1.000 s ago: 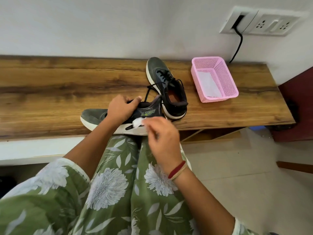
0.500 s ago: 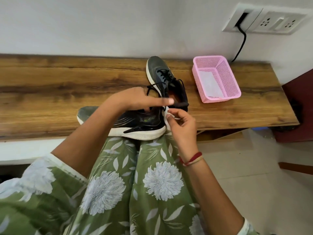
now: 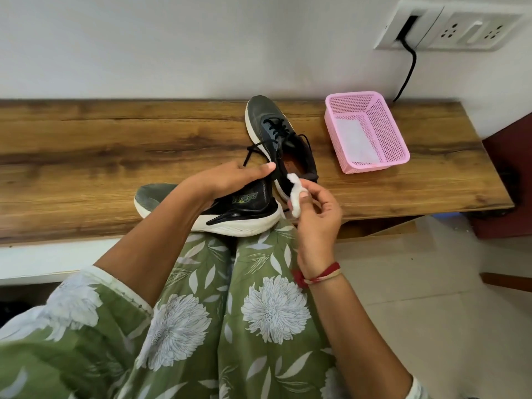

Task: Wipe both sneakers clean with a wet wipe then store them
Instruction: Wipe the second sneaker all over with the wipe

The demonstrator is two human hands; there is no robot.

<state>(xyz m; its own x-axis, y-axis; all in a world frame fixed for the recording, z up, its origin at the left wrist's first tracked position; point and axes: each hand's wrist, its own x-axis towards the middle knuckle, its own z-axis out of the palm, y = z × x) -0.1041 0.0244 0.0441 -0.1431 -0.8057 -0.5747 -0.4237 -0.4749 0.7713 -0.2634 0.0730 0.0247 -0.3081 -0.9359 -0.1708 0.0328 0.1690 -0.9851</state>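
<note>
At the bottom of the frame, your green floral clothing (image 3: 259, 312) fills the foreground. Just above it, right of centre, your right hand (image 3: 316, 223) pinches a crumpled white wet wipe (image 3: 295, 194) between thumb and fingers, just beside the heel of the near sneaker (image 3: 244, 210). That sneaker lies at the front edge of the wooden shelf (image 3: 100, 156), toe pointing left, and your left hand (image 3: 230, 180) grips its collar from above. Behind it, the 2nd sneaker (image 3: 267, 119) stands on its sole, toe toward the wall, laces loose. To its right sits a pink basket (image 3: 374, 165) with something pale on its floor. At upper right, a black cable (image 3: 408, 73) hangs from the socket panel (image 3: 449, 27).
</note>
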